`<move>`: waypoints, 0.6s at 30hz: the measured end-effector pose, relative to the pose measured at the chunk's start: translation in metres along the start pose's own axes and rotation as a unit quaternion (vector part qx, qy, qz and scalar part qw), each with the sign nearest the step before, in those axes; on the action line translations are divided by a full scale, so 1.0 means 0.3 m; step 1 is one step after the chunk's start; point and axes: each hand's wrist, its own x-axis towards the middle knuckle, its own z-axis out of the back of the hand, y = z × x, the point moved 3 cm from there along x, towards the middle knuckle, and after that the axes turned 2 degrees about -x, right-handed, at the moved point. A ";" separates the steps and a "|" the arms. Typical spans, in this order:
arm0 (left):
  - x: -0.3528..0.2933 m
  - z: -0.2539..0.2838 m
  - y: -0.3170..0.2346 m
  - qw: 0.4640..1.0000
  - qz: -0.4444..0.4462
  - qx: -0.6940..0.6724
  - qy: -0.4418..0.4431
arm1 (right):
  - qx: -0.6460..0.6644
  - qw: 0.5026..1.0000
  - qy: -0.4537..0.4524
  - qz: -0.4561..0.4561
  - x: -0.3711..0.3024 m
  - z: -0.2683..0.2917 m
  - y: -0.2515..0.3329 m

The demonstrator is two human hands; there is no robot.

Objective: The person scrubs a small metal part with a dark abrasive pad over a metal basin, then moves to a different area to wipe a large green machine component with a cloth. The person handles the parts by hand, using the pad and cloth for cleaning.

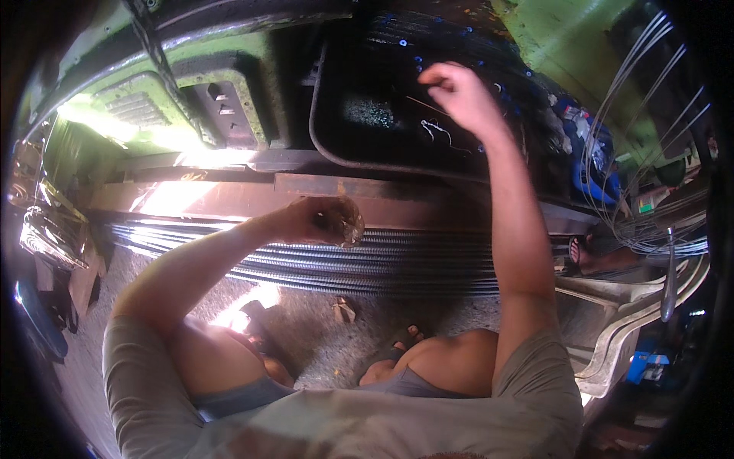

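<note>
My left hand (pixel 310 219) is closed around a clear, crinkled plastic thing (pixel 349 222), a bag or a cup, in front of the dark panel. Over that dark, round-cornered panel (pixel 336 141) my right hand (pixel 459 93) is raised, its fingers curled together. What they hold, if anything, cannot be made out. A patch of small glittering bits (pixel 371 113) lies on the panel to the left of the right hand. Nearer that hand is a thin pale looped wire or string (pixel 437 131). Small blue-rimmed rings (pixel 403 43) are scattered toward the far side.
Long ribbed metal bars (pixel 329 264) lie bundled between my feet and a rusty beam (pixel 329 186). Coiled wire (pixel 665 229) and a white plastic chair (pixel 612 336) stand at the right. A blue container (pixel 596 172) sits beside the panel. Another person's sandalled foot (pixel 585 255) shows.
</note>
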 end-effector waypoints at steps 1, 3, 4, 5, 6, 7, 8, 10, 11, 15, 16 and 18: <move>-0.004 0.002 0.001 1.000 -0.013 0.001 -0.003 | -0.083 0.995 -0.022 -0.057 -0.026 0.023 -0.117; -0.019 0.007 0.001 1.000 -0.020 -0.003 -0.008 | -0.175 0.965 -0.018 -0.195 -0.085 0.078 -0.271; -0.029 0.012 -0.005 1.000 -0.016 -0.007 -0.010 | -0.185 0.943 0.008 -0.276 -0.116 0.101 -0.324; -0.034 0.014 -0.008 1.000 -0.013 -0.011 -0.010 | -0.169 0.938 0.012 -0.303 -0.143 0.116 -0.381; -0.034 0.016 0.003 1.000 -0.008 -0.016 -0.006 | -0.155 0.931 0.016 -0.330 -0.172 0.126 -0.444; -0.034 0.019 0.024 1.000 -0.002 -0.021 0.000 | -0.140 0.923 0.019 -0.358 -0.196 0.132 -0.496; -0.030 0.020 0.044 1.000 0.003 -0.027 0.007 | -0.143 0.925 0.019 -0.352 -0.209 0.138 -0.533; -0.029 0.025 0.073 0.999 0.037 -0.008 -0.003 | -0.147 0.930 0.019 -0.336 -0.205 0.143 -0.573; -0.025 0.030 0.089 0.999 0.054 0.000 -0.007 | -0.182 0.930 0.037 -0.319 -0.190 0.134 -0.564; -0.001 0.020 0.093 0.993 0.067 -0.099 -0.008 | -0.256 0.927 0.109 -0.253 -0.055 0.020 -0.360; 0.018 0.009 0.101 0.992 0.066 -0.104 -0.002 | -0.263 0.925 0.125 -0.246 -0.034 -0.004 -0.316; 0.026 0.002 0.100 0.995 0.054 -0.086 -0.001 | -0.269 0.918 0.172 -0.233 0.030 -0.064 -0.313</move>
